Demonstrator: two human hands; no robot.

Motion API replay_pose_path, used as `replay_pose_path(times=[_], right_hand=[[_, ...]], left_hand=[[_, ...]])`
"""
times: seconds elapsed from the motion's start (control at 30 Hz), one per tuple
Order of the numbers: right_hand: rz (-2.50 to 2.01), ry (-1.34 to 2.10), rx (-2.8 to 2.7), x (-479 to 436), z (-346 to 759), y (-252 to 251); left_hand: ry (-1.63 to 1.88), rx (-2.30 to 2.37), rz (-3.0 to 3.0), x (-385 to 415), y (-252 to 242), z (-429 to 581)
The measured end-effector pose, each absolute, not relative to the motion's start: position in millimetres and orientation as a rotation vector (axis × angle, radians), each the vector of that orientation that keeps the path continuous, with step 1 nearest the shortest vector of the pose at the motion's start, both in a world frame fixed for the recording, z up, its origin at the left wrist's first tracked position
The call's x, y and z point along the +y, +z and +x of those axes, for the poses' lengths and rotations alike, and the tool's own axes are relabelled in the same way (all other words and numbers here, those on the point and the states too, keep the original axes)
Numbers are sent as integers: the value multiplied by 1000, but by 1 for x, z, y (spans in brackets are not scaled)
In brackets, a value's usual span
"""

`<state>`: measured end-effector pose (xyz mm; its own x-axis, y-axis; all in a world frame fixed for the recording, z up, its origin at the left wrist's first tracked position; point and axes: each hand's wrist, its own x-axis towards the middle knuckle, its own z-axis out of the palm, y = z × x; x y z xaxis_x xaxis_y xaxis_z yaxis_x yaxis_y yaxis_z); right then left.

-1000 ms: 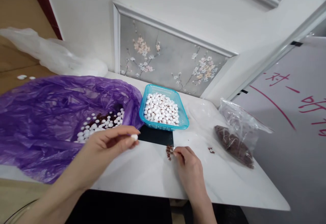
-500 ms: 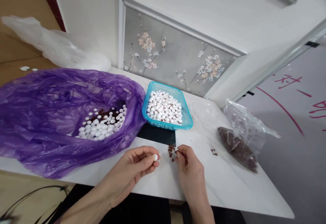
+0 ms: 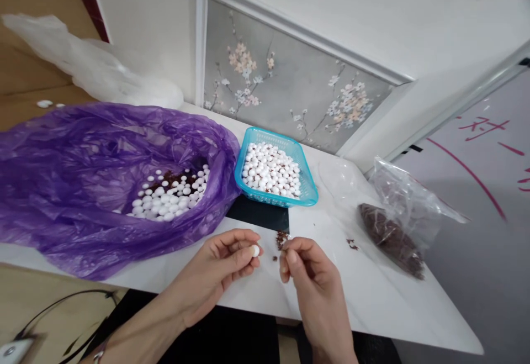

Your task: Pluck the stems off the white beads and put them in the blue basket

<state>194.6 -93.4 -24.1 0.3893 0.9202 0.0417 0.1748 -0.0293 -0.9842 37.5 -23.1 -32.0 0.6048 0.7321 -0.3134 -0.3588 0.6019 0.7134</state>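
My left hand (image 3: 232,256) pinches a small white ball (image 3: 255,251) between thumb and fingers. To its right, my right hand (image 3: 308,267) has thumb and fingertips pressed together; whatever it holds there is too small to make out. Just behind those fingertips lies a little pile of brown star-like bits (image 3: 281,238) on the white table (image 3: 368,292). Beyond the hands stands a blue plastic basket (image 3: 308,190) filled with white balls and some brown bits. On the left, an open purple plastic bag (image 3: 95,187) contains more white balls (image 3: 165,204) and brown bits.
A clear bag of brown bits (image 3: 389,237) lies at the table's right side, with a few loose bits (image 3: 351,244) beside it. Behind the basket is a framed flower picture (image 3: 285,71). A whiteboard (image 3: 476,198) stands at right, and a translucent bag (image 3: 107,71) sits at back left.
My right hand has drawn back slightly from the pile of brown bits, and its fingers have closed together. The left hand still holds the white ball. The view has shifted slightly.
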Motion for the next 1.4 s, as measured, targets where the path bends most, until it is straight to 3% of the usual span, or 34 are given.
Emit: replay_pose_path(times=[0.17,0.8,1.07,1.4], right_hand=[[-1310,955,-1029,-97,170,-20],[-1448,537,-1271,-91,146,-26],[-1470,588,-1292,-89,146,-20],[-1471,373,-1373,-84,143,-26]], left_hand=[[713,586,683,-24,-33,38],[774,601,706,-25,-33,37],[788,635,744,-24,-33,36],[868,670,757,-26,-35,39]])
